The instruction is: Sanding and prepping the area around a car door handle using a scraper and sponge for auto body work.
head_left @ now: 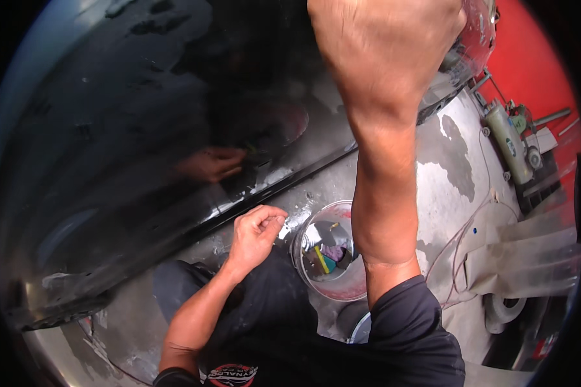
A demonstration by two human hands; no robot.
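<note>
My right hand [390, 48] reaches up over the far end of a glossy black car body panel [142, 129]. Its back faces me, and its fingers are cut off or hidden, so I cannot tell what it holds. Wet patches and water drops lie on the panel. Just short of the panel's lower edge, my left hand [257, 233] hovers with fingers curled in and thumb against them, nothing visible in it. Between my forearms stands a clear bucket [332, 291] of water; in it are a yellow-and-green sponge [325, 260] and something purple [334, 252].
A second, dark container [354, 319] stands partly hidden beside my right sleeve. On the right are a pale cylinder [509, 142], a hose [461, 248] on the wet concrete floor, translucent sheeting [523, 258] and a roll [502, 309]. A red wall [529, 64] rises behind.
</note>
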